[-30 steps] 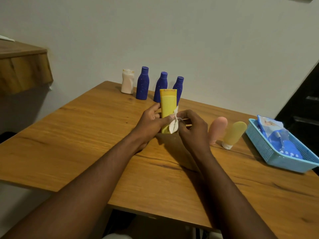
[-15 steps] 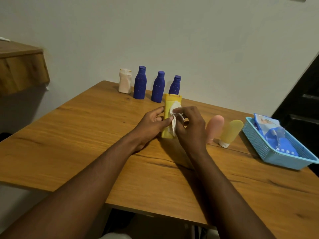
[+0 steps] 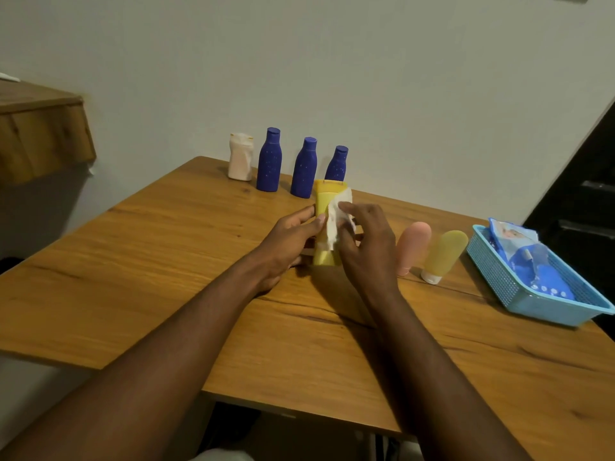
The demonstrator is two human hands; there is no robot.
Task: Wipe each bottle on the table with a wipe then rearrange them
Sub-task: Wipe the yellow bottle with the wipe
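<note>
A yellow tube (image 3: 323, 197) stands upright on the wooden table (image 3: 149, 261), near its middle. My left hand (image 3: 286, 241) grips the tube from the left side. My right hand (image 3: 366, 247) holds a white wipe (image 3: 334, 224) pressed against the tube's front. Three dark blue bottles (image 3: 269, 161) (image 3: 304, 169) (image 3: 337, 164) and a white bottle (image 3: 241, 157) stand in a row along the wall behind. A pink bottle (image 3: 412, 244) and a yellow-green bottle (image 3: 444, 254) stand cap-down to the right of my right hand.
A light blue plastic basket (image 3: 519, 294) at the table's right edge holds a blue pack of wipes (image 3: 525, 257). A wooden shelf (image 3: 40, 134) juts from the wall at the upper left. A dark door edge (image 3: 585, 194) stands at the right.
My right hand has slid the wipe up the front of the yellow tube, from near its base to its upper half. My left hand keeps its grip on the tube.
</note>
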